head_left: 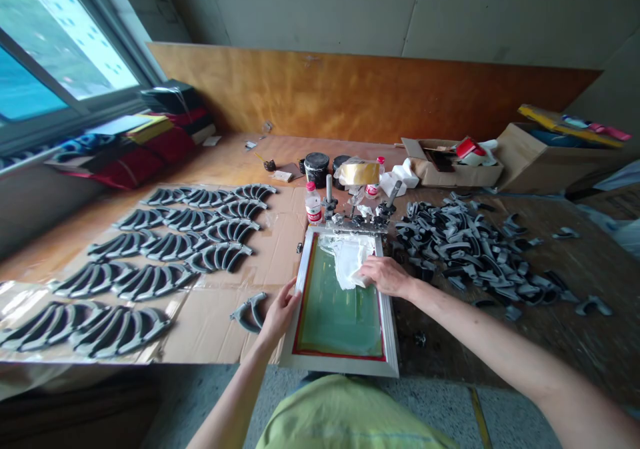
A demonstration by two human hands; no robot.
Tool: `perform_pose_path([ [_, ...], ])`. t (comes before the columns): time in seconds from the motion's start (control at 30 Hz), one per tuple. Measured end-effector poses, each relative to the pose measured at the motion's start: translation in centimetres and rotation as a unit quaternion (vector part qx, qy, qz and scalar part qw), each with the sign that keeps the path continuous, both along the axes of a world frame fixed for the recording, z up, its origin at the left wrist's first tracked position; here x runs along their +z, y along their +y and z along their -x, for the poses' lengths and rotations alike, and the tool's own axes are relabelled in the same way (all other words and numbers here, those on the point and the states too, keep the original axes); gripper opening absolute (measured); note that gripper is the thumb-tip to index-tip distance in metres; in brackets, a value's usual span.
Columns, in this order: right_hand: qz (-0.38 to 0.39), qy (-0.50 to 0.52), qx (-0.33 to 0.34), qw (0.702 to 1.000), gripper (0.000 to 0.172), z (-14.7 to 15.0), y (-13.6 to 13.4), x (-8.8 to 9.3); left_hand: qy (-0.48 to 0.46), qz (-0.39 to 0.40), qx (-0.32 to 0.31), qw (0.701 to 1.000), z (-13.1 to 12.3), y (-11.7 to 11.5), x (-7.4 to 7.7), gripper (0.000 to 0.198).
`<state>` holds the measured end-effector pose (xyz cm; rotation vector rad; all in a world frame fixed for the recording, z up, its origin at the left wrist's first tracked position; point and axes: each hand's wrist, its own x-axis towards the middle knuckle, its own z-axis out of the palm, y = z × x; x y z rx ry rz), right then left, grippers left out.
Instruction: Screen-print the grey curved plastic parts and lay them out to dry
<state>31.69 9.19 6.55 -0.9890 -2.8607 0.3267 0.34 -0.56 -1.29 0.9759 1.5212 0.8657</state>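
A silk-screen printing frame (391,329) with a metal rim and green mesh lies in front of me. My left hand (283,310) grips the left rim of the frame, its fingers over the edge. In my right hand (386,276) is a white wiping cloth (350,262), pinched and pressed on the upper part of the mesh. The cloth lies crumpled, partly spread towards the frame's far end. A metal hinge clamp (357,221) stands at that far end. Beside my left hand are a couple of grey curved parts (250,312) on the cardboard.
Rows of grey curved parts (150,276) cover the cardboard (210,312) on the left. A loose heap of similar parts (460,242) lies on the right. Behind the clamp stand a red-capped bottle (313,206), a black tub (317,168), a tape roll (359,173) and an open carton (455,174).
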Motion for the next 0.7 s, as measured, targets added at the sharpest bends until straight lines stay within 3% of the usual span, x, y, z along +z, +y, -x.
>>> perform_pose_path([
  [0.1,-0.001,0.016,-0.023,1.0,0.02,0.5,1.2,0.4,-0.003,0.0,0.008,1.0,-0.1,0.0,0.1,0.077],
  [0.23,-0.093,0.06,-0.089,0.99,0.023,1.7,0.5,-1.9,0.006,-0.009,0.008,1.0,0.0,0.0,0.3,0.074],
  [0.37,-0.11,0.074,-0.042,0.99,0.029,0.8,-2.1,-3.4,-0.008,-0.004,0.006,1.0,0.0,0.0,0.8,0.074],
  [0.47,-0.068,0.099,-0.055,0.991,0.032,0.5,-1.0,-1.8,-0.011,0.002,0.017,1.0,-0.1,0.0,1.6,0.075],
  [0.53,-0.042,0.115,-0.109,0.986,0.046,1.2,1.5,-0.1,-0.011,0.005,0.019,1.0,-0.1,0.0,2.7,0.075],
  [0.63,-0.017,0.092,-0.202,0.975,0.065,2.4,5.6,2.2,-0.026,-0.001,0.013,1.0,0.0,0.2,5.5,0.076],
  [0.7,-0.037,0.071,-0.256,0.963,0.067,2.3,7.6,3.3,-0.037,-0.02,0.016,0.999,0.3,0.5,7.8,0.071],
])
